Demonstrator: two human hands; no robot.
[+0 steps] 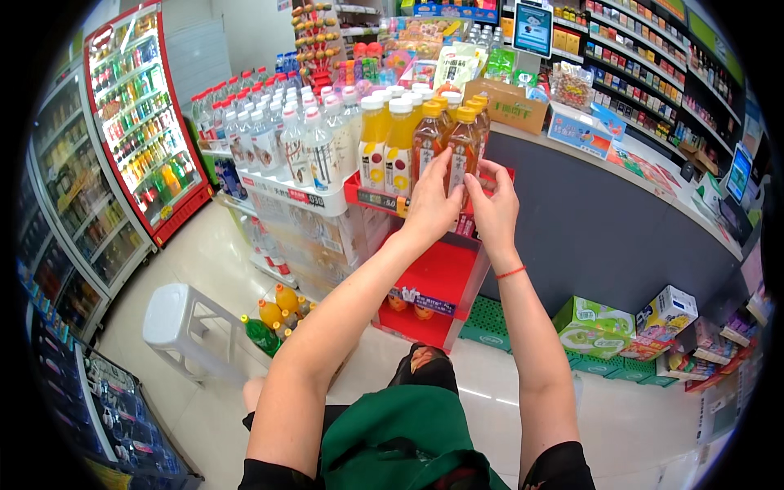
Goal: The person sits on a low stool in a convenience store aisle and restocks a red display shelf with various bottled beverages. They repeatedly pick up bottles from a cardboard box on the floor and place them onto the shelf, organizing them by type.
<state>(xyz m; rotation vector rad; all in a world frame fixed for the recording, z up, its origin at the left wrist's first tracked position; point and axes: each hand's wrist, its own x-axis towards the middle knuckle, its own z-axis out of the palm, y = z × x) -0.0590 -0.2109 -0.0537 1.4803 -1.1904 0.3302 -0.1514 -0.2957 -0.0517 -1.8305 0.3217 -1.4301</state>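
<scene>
Two rows of bottles with yellow caps and amber drink stand at the right end of a red display rack's top shelf (373,197). Both my hands are at the front right amber bottle (463,144). My left hand (433,202) lies along its left side, fingers stretched up across the label. From the right, my right hand (497,211) has its thumb on the bottle's front and its fingers curled around the side. Another amber bottle (429,138) stands just left. Beside it are white-capped bottles of yellow juice (399,147). The hands hide the amber bottles' lower parts.
Clear bottles (318,150) crowd the neighbouring display at left. A grey counter (588,214) curves away on the right. Below the top shelf is a red lower shelf (441,269). A white plastic stool (174,318) and orange drink bottles (286,298) stand on the floor.
</scene>
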